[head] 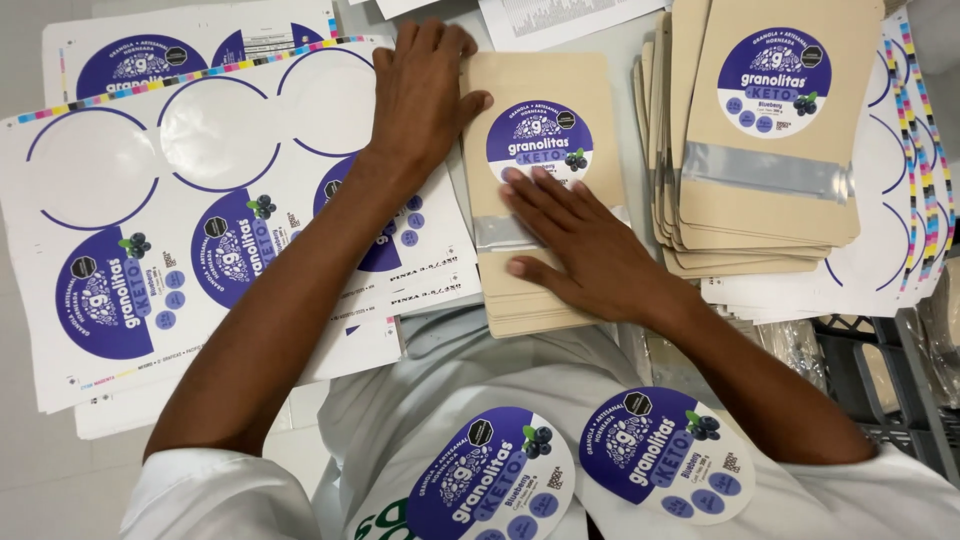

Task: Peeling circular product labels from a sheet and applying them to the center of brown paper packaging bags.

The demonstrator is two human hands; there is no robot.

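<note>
While the white sticker sheet with round purple labels [200, 230] lies at the far left of the table, partly peeled so that some of its circles are blank, the left hand [425, 95] rests just beside it with its fingers spread flat and released, pressing on the upper left corner of the brown paper pouch with a clear window strip [540, 100]. This pouch lies in the middle, on top of a small stack of the same pouches, and it carries one round purple label [540, 142] on its face. The right hand [580, 245] lies open over the lower part of the pouch, fingers stretched and touching the lower edge of the label; it grasps nothing. Two loose round purple stickers [580, 470] stick on the person's white shirt below the hands. At the right stands a bigger fanned stack of labelled brown pouches [770, 170], well apart from both hands.
</note>
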